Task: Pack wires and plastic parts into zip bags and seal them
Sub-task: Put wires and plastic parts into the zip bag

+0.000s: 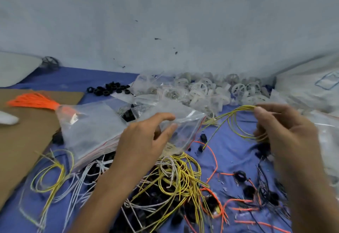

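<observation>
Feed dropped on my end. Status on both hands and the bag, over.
Left hand pinches clear plastic zip bag. Right hand grips looped yellow wires, not yet bagged. Tangled yellow-and-white wire pile below, not blocking.

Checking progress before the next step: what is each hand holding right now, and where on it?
The left hand pinches a clear zip bag near its red-lined mouth; the right hand grips a coil of yellow wires at its right side.

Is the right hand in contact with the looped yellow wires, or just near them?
Touching. The head view shows the right hand pinching the yellow wire loop at its top, with lower fingers curled round its bottom.
</observation>
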{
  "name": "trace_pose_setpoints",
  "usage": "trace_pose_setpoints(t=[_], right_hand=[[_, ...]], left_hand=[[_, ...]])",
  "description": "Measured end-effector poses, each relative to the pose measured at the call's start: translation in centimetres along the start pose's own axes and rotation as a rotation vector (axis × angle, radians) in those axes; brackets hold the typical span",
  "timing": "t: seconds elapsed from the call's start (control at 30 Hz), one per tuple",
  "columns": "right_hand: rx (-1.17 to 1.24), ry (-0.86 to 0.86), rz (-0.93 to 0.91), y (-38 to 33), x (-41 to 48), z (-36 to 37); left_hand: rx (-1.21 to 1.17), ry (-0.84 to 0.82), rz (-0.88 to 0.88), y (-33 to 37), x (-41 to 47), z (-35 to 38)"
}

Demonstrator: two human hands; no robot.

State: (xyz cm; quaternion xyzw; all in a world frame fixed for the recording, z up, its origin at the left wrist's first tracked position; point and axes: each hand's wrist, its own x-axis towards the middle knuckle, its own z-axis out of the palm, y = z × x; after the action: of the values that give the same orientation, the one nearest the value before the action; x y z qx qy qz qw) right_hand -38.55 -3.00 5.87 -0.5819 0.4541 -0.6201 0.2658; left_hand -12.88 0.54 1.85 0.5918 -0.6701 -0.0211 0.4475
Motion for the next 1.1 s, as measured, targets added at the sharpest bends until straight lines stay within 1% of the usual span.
trace_pose_setpoints(t=[0.07, 0.13, 0.2, 0.27, 0.33, 0.4, 0.47, 0.57, 0.63, 0.7, 0.77, 0.87, 0.9, 0.93, 1.0, 1.07, 1.1], right_hand=[[0.154, -0.063, 0.057, -0.9, 0.0, -0.3], [0.247, -0.201, 0.159, -0.8, -0.3, 0.0], [0.272, -0.399, 0.243, -0.7, -0.9, 1.0], [0.248, -0.588, 0.319, -0.3, -1.9, 2.6], [0.259, -0.704, 0.419, 0.4, -2.9, 4.3], [0.317, -0.757, 0.520, 1.1, -3.5, 5.8], [0.392, -0.745, 0.594, 1.7, -3.8, 6.6], [0.500, -0.680, 0.648, 2.3, -4.0, 7.2], [0.581, -0.598, 0.663, 2.5, -4.1, 7.6], [0.610, -0.541, 0.656, 2.7, -4.3, 8.0], [0.583, -0.513, 0.655, 2.6, -4.4, 8.2], [0.338, -0.427, 0.590, 3.1, -4.5, 8.1], [0.295, -0.400, 0.553, 3.3, -4.4, 8.1], [0.286, -0.369, 0.522, 3.6, -4.4, 8.2], [0.340, -0.338, 0.472, 3.7, -4.7, 8.7], [0.444, -0.343, 0.455, 3.6, -5.0, 9.2], [0.529, -0.339, 0.477, 3.6, -5.2, 9.3]], left_hand=[[-0.019, -0.014, -0.027, -0.4, -0.1, 0.4], [-0.020, -0.026, -0.026, -0.6, -0.1, 0.9], [-0.011, -0.043, -0.029, -0.6, -0.4, 1.3], [-0.005, -0.053, -0.025, -0.7, -0.6, 1.6], [0.002, -0.068, -0.012, -0.7, -0.7, 1.8], [0.010, -0.072, -0.012, -0.8, -0.7, 1.8], [0.024, -0.067, -0.015, -0.8, -0.6, 1.5], [0.019, -0.073, -0.034, -1.0, -0.4, 1.0], [0.005, -0.097, -0.029, -0.8, -0.4, 0.7], [0.016, -0.133, -0.009, -0.5, -0.5, 0.7], [0.043, -0.135, 0.001, -0.4, -0.7, 0.6], [0.103, -0.062, 0.001, -0.3, -0.7, 0.5], [0.114, -0.054, 0.001, -0.2, -0.8, 0.5], [0.122, -0.067, 0.003, 0.0, -0.8, 0.6], [0.129, -0.148, 0.015, 0.5, -1.1, 0.9], [0.092, -0.244, 0.030, 1.1, -1.3, 1.4], [0.064, -0.281, 0.034, 1.4, -1.5, 1.6]])
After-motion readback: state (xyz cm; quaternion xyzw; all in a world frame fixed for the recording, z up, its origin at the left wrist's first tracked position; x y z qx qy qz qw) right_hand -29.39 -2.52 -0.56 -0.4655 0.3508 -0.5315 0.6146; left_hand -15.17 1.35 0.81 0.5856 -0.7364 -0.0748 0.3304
